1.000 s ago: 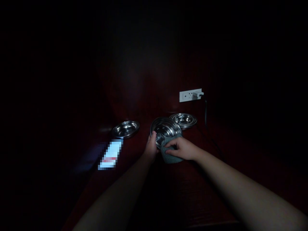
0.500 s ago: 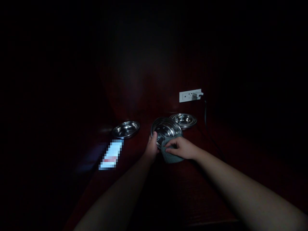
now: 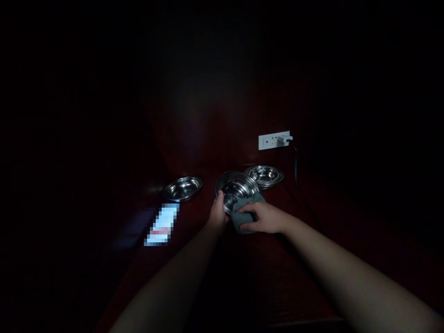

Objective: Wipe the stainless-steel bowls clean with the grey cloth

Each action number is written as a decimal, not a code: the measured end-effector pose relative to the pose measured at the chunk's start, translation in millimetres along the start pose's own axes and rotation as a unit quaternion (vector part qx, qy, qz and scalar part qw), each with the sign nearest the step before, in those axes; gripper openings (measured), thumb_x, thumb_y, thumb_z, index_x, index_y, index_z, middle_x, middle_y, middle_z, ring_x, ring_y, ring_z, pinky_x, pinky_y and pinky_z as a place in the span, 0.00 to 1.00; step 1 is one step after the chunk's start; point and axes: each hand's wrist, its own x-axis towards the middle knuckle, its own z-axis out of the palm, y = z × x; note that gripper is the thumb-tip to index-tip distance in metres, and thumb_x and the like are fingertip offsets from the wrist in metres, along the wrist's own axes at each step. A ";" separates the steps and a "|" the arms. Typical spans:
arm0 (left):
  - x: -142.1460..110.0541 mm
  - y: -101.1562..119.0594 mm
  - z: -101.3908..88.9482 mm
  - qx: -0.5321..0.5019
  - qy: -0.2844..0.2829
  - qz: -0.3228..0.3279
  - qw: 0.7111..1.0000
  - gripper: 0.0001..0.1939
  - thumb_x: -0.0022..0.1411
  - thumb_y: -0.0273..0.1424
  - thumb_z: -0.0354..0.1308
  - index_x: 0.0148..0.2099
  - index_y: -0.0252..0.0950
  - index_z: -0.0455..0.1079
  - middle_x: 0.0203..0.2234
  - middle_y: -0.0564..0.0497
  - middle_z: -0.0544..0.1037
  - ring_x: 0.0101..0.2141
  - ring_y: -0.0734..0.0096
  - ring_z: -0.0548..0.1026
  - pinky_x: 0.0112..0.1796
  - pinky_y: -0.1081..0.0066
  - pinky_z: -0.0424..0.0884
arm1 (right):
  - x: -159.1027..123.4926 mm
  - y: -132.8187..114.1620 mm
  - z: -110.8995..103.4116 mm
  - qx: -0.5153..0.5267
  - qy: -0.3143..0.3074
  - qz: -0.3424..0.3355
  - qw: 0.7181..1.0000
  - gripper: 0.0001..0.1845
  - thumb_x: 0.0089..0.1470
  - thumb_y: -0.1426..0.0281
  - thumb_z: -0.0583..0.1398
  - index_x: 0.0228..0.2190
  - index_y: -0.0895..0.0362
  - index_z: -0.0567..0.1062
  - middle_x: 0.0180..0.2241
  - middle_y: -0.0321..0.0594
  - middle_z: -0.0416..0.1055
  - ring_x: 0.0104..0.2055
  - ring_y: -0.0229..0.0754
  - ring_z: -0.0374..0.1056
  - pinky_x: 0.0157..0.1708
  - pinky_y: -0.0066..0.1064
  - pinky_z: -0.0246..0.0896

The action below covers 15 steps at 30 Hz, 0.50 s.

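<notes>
I work over a dark red table (image 3: 274,266), dim toward its edges. At its middle, the steel bowl (image 3: 238,186) is tilted toward me, gripped by my left hand (image 3: 218,215), thumb laid over its near-left side, fingers mostly hidden. I can't tell whether it touches the table. Just beyond, on the far right, sit nested steel dishes (image 3: 264,175); a single steel dish (image 3: 183,188) stands apart to the left, with a glowing, pixelated rectangle (image 3: 162,224) on its near side. My right hand (image 3: 268,216) holds a grey-green cloth (image 3: 247,219) against the bowl's near-right side, fingers spread over it. To wipe well, I judge, I want a firm left grip, the cloth flat between fingertips and metal, and light strokes following the curve, so pressure doesn't twist the bowl. Smallest, a white socket plate (image 3: 268,141) sits far right.
</notes>
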 end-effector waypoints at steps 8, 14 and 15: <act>-14.5 16.6 5.6 -0.008 -0.025 -0.048 0.999 0.32 0.61 0.53 0.45 0.55 0.35 0.66 0.52 0.37 0.72 0.51 0.48 0.72 0.41 0.51 0.74 | 2.1 5.8 -11.2 -0.098 0.017 -0.009 0.995 0.14 0.50 0.62 0.62 0.40 0.52 0.78 0.41 0.42 0.78 0.48 0.51 0.70 0.61 0.59 0.31; -14.8 13.6 2.4 0.002 -0.050 -0.039 0.998 0.24 0.60 0.44 0.53 0.52 0.32 0.68 0.49 0.37 0.74 0.48 0.51 0.74 0.40 0.55 0.75 | 1.7 10.0 -8.7 -0.079 0.017 -0.022 0.996 0.10 0.53 0.63 0.60 0.37 0.49 0.79 0.44 0.39 0.77 0.48 0.48 0.71 0.62 0.57 0.35; -14.2 12.1 2.0 0.002 -0.056 -0.035 0.998 0.23 0.59 0.42 0.54 0.51 0.31 0.68 0.48 0.37 0.75 0.47 0.52 0.74 0.41 0.55 0.75 | 1.5 10.2 -7.5 -0.068 0.019 -0.018 0.997 0.10 0.53 0.63 0.60 0.37 0.48 0.79 0.44 0.38 0.77 0.48 0.47 0.71 0.62 0.56 0.36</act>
